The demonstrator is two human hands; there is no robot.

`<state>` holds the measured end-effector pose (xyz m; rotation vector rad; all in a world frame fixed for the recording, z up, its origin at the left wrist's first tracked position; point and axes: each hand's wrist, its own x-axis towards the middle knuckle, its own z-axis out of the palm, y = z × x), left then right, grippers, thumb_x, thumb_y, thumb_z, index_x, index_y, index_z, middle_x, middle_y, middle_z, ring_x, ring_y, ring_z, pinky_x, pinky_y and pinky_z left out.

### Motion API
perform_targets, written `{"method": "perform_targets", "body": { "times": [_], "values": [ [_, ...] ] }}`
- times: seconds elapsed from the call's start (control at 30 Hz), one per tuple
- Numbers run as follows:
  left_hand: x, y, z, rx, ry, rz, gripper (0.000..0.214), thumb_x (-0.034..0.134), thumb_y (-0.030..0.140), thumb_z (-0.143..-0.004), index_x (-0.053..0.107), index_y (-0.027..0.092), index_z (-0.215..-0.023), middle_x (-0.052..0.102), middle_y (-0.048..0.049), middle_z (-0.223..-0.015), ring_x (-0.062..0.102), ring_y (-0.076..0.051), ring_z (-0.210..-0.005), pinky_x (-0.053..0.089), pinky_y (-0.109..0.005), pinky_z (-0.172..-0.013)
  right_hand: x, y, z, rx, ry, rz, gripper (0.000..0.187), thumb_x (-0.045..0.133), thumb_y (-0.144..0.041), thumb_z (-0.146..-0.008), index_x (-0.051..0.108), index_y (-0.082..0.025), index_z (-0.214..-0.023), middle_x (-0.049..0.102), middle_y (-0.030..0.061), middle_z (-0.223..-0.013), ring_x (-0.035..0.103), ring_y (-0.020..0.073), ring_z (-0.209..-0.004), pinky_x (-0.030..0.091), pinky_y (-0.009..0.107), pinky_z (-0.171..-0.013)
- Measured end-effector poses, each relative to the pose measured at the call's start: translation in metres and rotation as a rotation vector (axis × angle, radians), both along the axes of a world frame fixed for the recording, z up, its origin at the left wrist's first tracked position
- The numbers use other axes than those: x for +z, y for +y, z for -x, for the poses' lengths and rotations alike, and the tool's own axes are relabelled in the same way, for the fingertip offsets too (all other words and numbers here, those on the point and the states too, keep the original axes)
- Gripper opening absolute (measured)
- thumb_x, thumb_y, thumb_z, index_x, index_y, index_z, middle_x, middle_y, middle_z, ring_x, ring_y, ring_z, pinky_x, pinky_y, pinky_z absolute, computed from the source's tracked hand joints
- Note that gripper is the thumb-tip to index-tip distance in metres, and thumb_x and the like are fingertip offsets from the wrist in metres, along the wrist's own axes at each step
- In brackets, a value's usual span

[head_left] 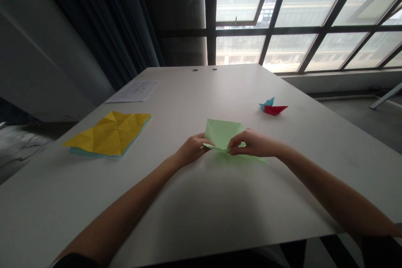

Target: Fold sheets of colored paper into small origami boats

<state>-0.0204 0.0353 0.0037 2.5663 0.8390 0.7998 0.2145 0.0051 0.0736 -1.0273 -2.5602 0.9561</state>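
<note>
Grip: left hand (191, 149), right hand (252, 143) both pinch one green paper (222, 130) | paper boats (275, 109): two | yellow sheet (109, 133): one

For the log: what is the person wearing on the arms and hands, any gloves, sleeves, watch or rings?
No gloves: the left hand and right hand are bare, with no ring, watch or bracelet visible. Both forearms are uncovered. Dark sleeves show only at the bottom edge of the picture: the left sleeve and the right sleeve, with no markings discernible.

A white table (220, 217) stands before tall dark-framed windows (282, 8) — bright daylight outside, a dark curtain (103, 21) at left.
</note>
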Motion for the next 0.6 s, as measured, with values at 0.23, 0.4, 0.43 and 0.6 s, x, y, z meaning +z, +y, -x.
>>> {"method": "perform_targets", "body": {
  "times": [0.23,0.4,0.43,0.6],
  "values": [
    [0.0,-0.001,0.0,-0.017,0.007,0.019,0.015,0.054,0.02,-0.079,0.068,0.017,-0.081,0.062,-0.0056,-0.086,0.061,-0.013,-0.073,0.047,-0.021,-0.066,-0.024,-0.002,0.006,0.062,0.138,0.305,0.027,0.052,-0.038,-0.08,0.06,-0.015,-0.093,0.06,0.0011,-0.076,0.051,0.0103,-0.064,0.039,0.022,-0.056],
    [-0.001,0.003,0.002,0.034,-0.117,0.008,0.013,0.058,0.024,-0.077,0.069,0.017,-0.082,0.065,-0.0058,-0.086,0.062,-0.014,-0.075,0.048,-0.023,-0.068,-0.032,0.007,-0.017,-0.124,0.346,0.286,0.032,0.039,-0.039,-0.086,0.059,-0.015,-0.095,0.061,0.0065,-0.089,0.057,0.0145,-0.078,0.046,0.029,-0.069],
    [0.0,0.005,0.003,0.057,-0.155,-0.003,0.014,0.059,0.025,-0.076,0.069,0.017,-0.083,0.065,-0.006,-0.086,0.062,-0.014,-0.076,0.048,-0.023,-0.068,-0.034,0.011,-0.026,-0.243,0.384,0.15,0.03,0.04,-0.037,-0.085,0.06,-0.016,-0.092,0.06,0.0066,-0.089,0.055,0.0151,-0.078,0.046,0.029,-0.068],
    [0.001,0.008,0.007,0.163,-0.28,-0.069,0.015,0.061,0.027,-0.075,0.068,0.017,-0.084,0.065,-0.0066,-0.086,0.061,-0.015,-0.073,0.049,-0.024,-0.063,-0.055,0.025,-0.068,-0.542,0.336,-0.239,0.024,0.048,-0.027,-0.08,0.059,-0.021,-0.1,0.052,0.0093,-0.105,0.052,0.0193,-0.087,0.047,0.035,-0.073]
  ]
}}
